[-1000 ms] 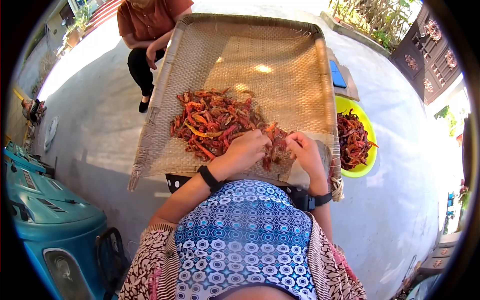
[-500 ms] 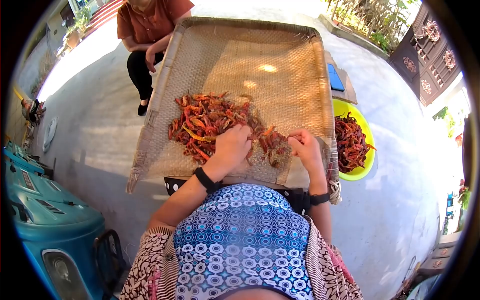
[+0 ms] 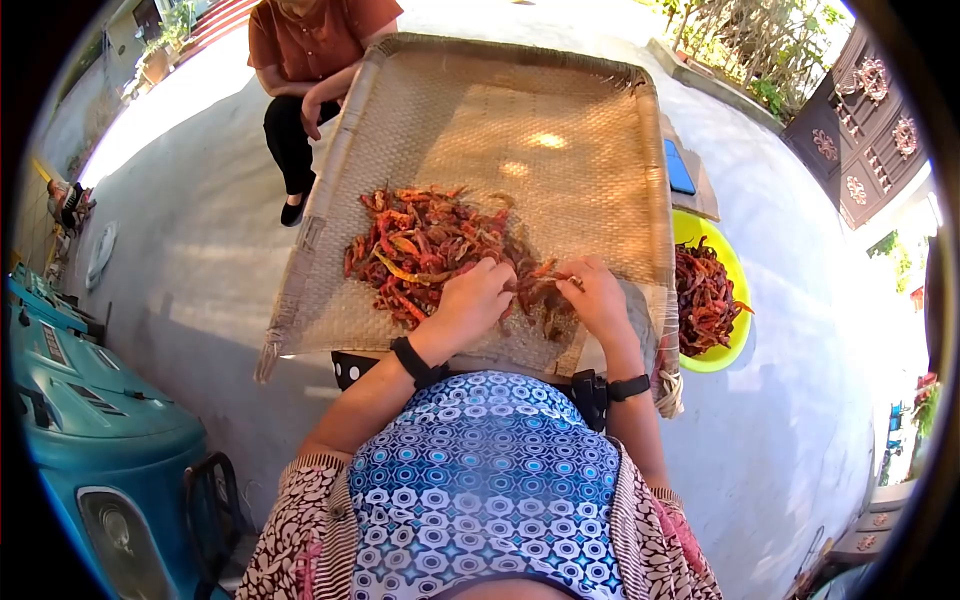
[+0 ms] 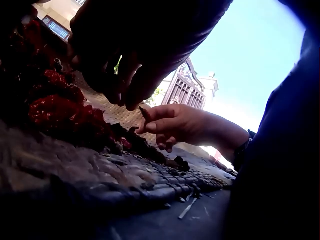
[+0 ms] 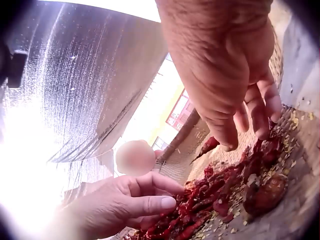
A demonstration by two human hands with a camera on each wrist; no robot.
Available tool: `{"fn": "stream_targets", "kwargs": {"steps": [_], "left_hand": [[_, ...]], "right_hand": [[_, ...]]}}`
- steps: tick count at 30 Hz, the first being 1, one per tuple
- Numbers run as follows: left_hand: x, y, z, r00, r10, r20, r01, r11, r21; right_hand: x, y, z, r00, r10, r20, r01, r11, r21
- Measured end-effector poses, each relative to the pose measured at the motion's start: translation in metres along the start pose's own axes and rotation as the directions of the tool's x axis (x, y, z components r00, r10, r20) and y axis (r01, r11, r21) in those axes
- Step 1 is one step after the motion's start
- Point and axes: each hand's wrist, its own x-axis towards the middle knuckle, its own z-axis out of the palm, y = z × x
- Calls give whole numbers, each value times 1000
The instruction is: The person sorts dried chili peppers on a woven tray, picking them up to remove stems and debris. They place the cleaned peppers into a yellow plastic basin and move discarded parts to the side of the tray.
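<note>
A heap of dried red chili peppers (image 3: 430, 235), some orange and yellow, lies on a large woven tray (image 3: 590, 150). My left hand (image 3: 475, 300) is at the heap's near right side, fingers bent; in the right wrist view its fingertips are right at the chilies, and I cannot tell whether it holds one. Just right of it, my right hand (image 3: 600, 300) pinches a small dried chili (image 4: 145, 113) between thumb and forefinger, close to the left fingertips in the left wrist view. Pale seeds (image 5: 295, 127) are scattered around the chilies under the hands.
Beside the tray on the right stands a yellow-green basin (image 3: 692, 228) of darker dried chilies. A blue phone-like slab (image 3: 680, 170) lies on a board behind it. Someone in a rust-coloured shirt (image 3: 320, 45) sits at the tray's far left. A teal vehicle (image 3: 110, 420) is at left.
My right hand has come leftward, closer to my left hand. The left hand stays by the heap, a little further right than half a second ago. The head view has shifted slightly.
</note>
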Motion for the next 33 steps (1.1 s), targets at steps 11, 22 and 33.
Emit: {"fn": "stream_targets", "kwargs": {"steps": [11,22,33], "left_hand": [[15,-13,26,918,397,18,-396,913,99],[19,-11,28,944,305,-126,-309,951,-10],[15,2,-1,951,-168,259,304,645,-701]], "right_hand": [[-16,22,-53,908,415,-57,-146,441,886],[-15,12,4,977,168,133,-214,788,578],[-16,-32,3,926,96,365,-310,745,590]]}}
